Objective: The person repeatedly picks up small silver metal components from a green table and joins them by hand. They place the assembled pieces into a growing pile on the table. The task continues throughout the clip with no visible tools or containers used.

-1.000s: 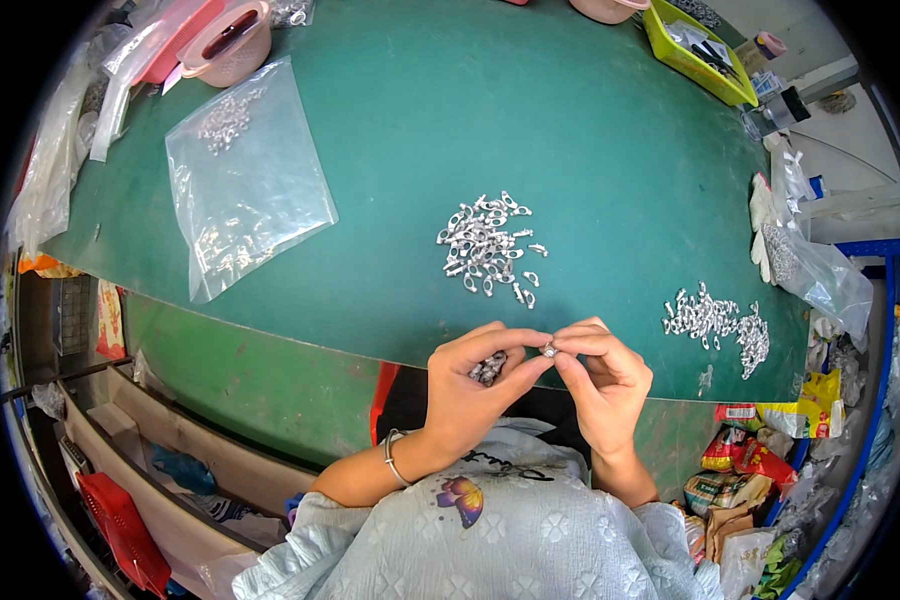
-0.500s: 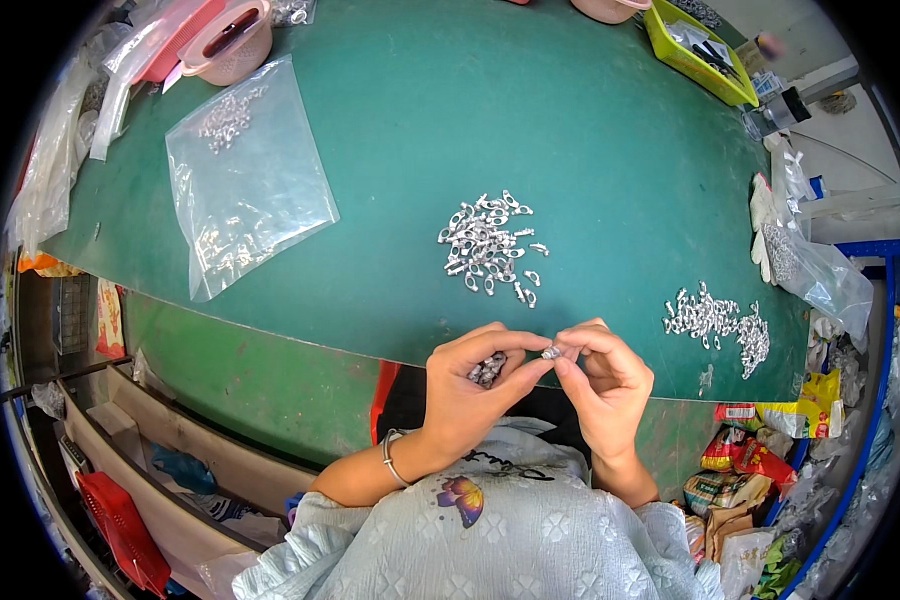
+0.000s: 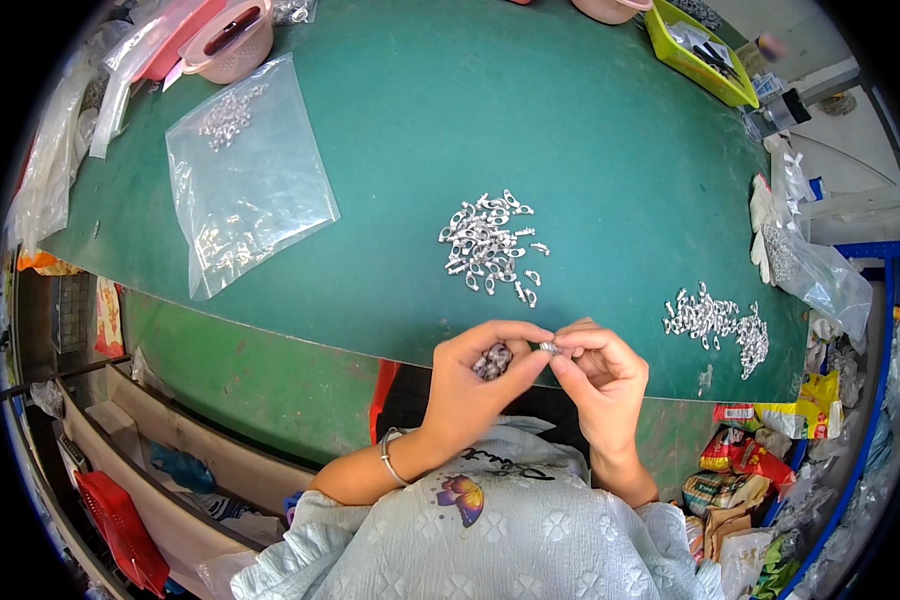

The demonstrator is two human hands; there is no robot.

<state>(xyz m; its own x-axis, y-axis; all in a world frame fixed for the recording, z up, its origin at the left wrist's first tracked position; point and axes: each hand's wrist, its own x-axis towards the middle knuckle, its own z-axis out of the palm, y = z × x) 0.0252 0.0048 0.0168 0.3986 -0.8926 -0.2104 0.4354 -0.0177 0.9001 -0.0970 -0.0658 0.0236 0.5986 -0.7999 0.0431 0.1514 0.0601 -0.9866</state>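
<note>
1. While the left hand (image 3: pixel 470 388) cups a clump of metal parts (image 3: pixel 492 362) in its curled palm, its grip, thumb and forefinger, is clamped on a small metal piece (image 3: pixel 549 347).
2. From the other side, the right hand (image 3: pixel 607 388) has its grip clamped on the same piece, which sits between both sets of fingertips near the front edge of the green surface (image 3: pixel 390 130).
3. Beyond the hands lies a loose pile of silvery parts (image 3: pixel 482 240), a few just apart on its right.
4. Another pile (image 3: pixel 705 316) of shiny parts lies further right.
5. On the left, a clear plastic bag (image 3: pixel 255 195) lies flat, small bits (image 3: pixel 228 118) showing toward its far end.
6. Behind that bag stands a pink basket (image 3: pixel 238 66); a yellow-green basket (image 3: pixel 678 60) stands at the far right.
7. A white glove (image 3: pixel 761 240) lies along the right edge.
8. A bracelet (image 3: pixel 388 458) circles the left wrist.
</note>
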